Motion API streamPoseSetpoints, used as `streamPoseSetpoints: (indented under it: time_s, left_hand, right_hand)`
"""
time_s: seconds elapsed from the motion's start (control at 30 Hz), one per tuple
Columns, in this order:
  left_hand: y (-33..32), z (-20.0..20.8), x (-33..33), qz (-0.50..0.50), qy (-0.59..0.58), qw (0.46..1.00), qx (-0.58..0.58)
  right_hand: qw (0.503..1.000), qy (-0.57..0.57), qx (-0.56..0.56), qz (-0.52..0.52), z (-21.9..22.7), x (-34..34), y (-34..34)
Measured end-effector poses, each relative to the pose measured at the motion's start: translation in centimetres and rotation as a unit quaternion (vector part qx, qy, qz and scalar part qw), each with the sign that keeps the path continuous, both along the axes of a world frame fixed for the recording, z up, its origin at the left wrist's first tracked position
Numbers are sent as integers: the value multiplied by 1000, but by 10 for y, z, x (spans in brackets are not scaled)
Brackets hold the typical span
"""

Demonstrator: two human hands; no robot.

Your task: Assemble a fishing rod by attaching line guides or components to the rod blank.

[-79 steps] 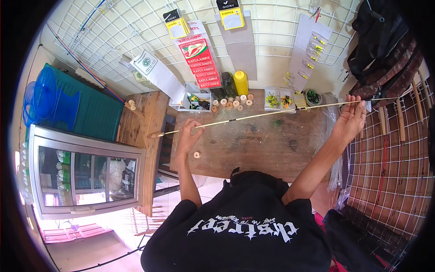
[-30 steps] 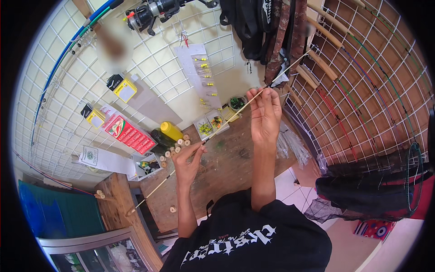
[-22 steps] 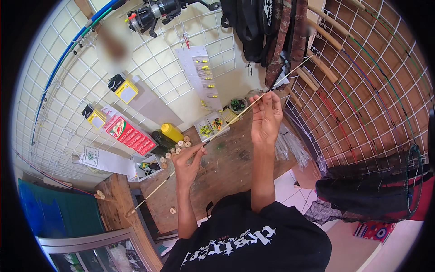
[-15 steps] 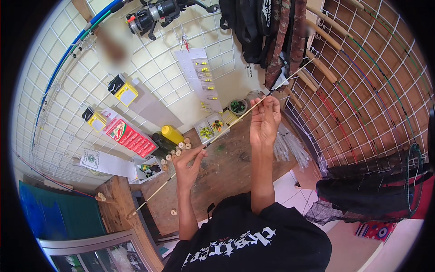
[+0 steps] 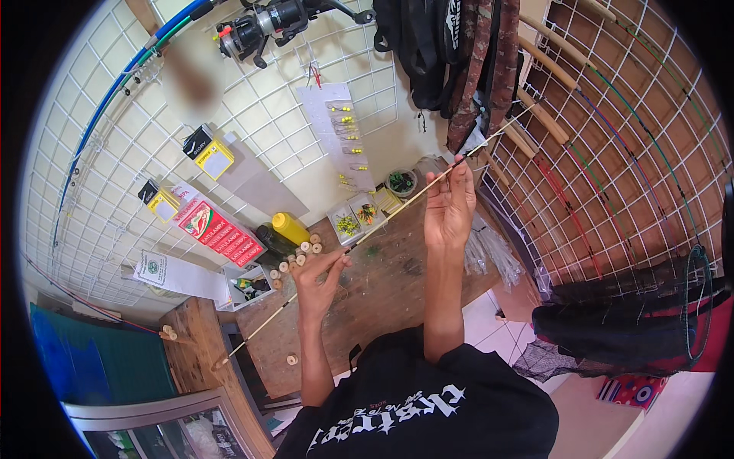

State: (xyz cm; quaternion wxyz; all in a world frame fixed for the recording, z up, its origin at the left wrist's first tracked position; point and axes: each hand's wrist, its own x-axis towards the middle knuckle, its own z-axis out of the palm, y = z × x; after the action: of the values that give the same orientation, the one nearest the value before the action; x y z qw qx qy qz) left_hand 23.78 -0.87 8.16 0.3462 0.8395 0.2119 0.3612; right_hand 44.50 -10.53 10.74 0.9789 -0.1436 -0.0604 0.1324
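Rod (image 5: 397,209): slender, pale yellow, nearly straight, held at two spots
Bands (image 5: 349,249): dark, spaced along its length
Slant: lower left to upper right
Height: above wooden tabletop (image 5: 382,287)

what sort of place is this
Probably a small fishing-tackle shop or rod workshop. A fishing reel shows near the top, rods with tan handles line the right side, and the left hand and right hand hold a slim pale rod above a wooden table.
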Motion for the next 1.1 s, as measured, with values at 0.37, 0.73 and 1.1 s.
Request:
streamPoseSetpoints:
  time_s: [0.37,0.73,1.1]
  left_hand:
    - [0,3,0,4,4,1000,-2]
    - [-3,6,2,2,10,1000,10]
    - [0,3,4,2,3,1000,5]
  right_hand:
    - [997,-29,-69,-19,7,4,-9]
    - [995,18,-70,-76,10,-4,-1]
    - [997,25,-60,-34,3,2,-3]
